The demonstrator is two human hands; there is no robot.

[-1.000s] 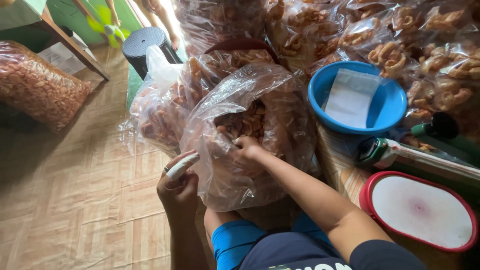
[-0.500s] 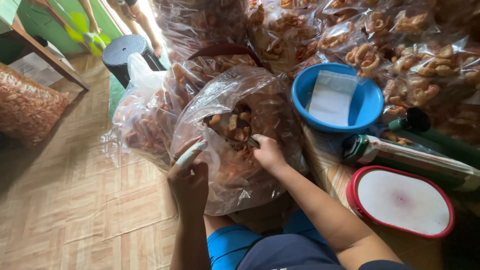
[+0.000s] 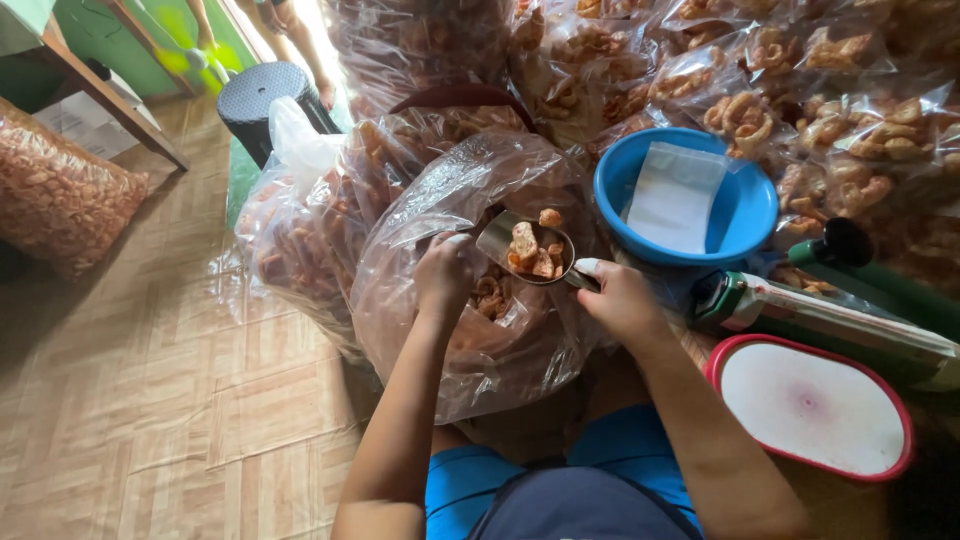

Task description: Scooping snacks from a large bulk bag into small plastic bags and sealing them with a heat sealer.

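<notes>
A big clear plastic bag (image 3: 500,345) full of fried, curled orange-brown snacks stands between my knees. My right hand (image 3: 618,295) grips the handle of a metal scoop (image 3: 528,245) loaded with several snack pieces, held just above the bag's mouth. My left hand (image 3: 445,268) is at the bag's opening, fingers curled on the plastic rim next to the scoop. Just right of the scoop sits a blue bowl (image 3: 745,225) with a small clear plastic bag (image 3: 672,195) lying in it.
More snack-filled bags (image 3: 300,235) crowd the left and the whole back (image 3: 780,90). A red-rimmed white oval lid (image 3: 812,402) and a green and white sealing tool (image 3: 830,315) lie at right. A black stool (image 3: 265,95), another person's legs (image 3: 300,40), and a sack (image 3: 60,195) are far left.
My right hand has come out of the bag lifting the filled scoop. My left hand has moved up from the bag's side to its opening.
</notes>
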